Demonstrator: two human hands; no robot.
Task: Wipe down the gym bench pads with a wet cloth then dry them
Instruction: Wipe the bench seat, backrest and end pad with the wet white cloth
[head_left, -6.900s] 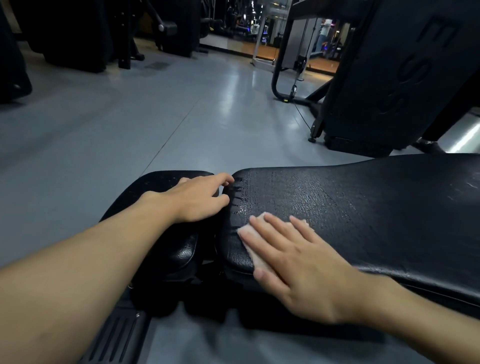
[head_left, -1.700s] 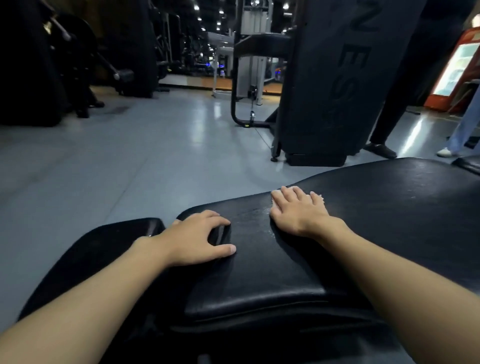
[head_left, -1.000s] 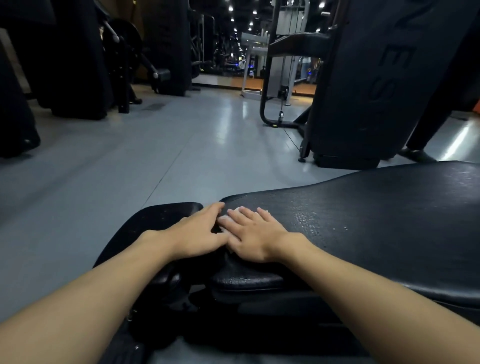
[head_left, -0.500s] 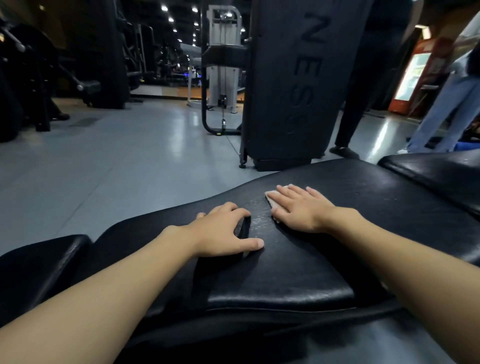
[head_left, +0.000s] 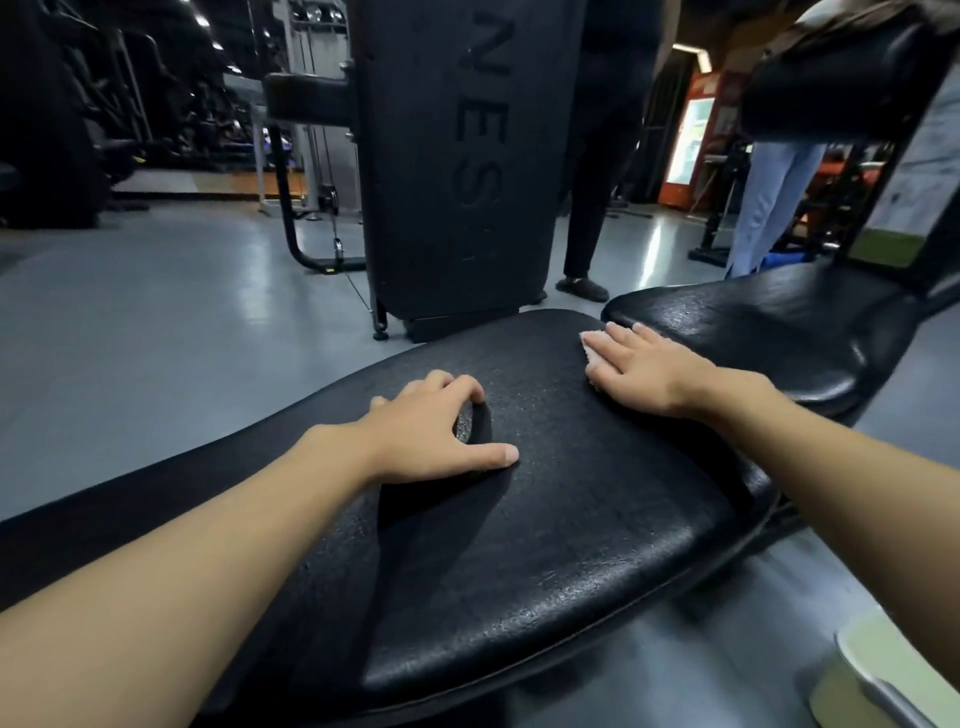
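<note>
A long black bench pad (head_left: 561, 519) fills the middle of the view, with a second black pad (head_left: 753, 322) just past its far right end. My right hand (head_left: 644, 369) lies flat, fingers straight, pressing a small white cloth (head_left: 592, 340) onto the far right end of the long pad; only the cloth's edge shows beyond my fingertips. My left hand (head_left: 431, 431) rests on the pad's middle, fingers bent with the tips on the surface and the thumb stretched out, holding nothing.
A tall black machine housing (head_left: 457, 166) stands on the grey floor right behind the bench. Two persons' legs (head_left: 587, 208) (head_left: 769, 197) are behind the second pad. A pale shoe (head_left: 883, 680) shows at the bottom right. A cable machine frame (head_left: 306, 208) stands left of the housing.
My right hand has slid the cloth rightward along the pad to its far right end. My left hand stays planted on the pad's middle. The view has swung right.
</note>
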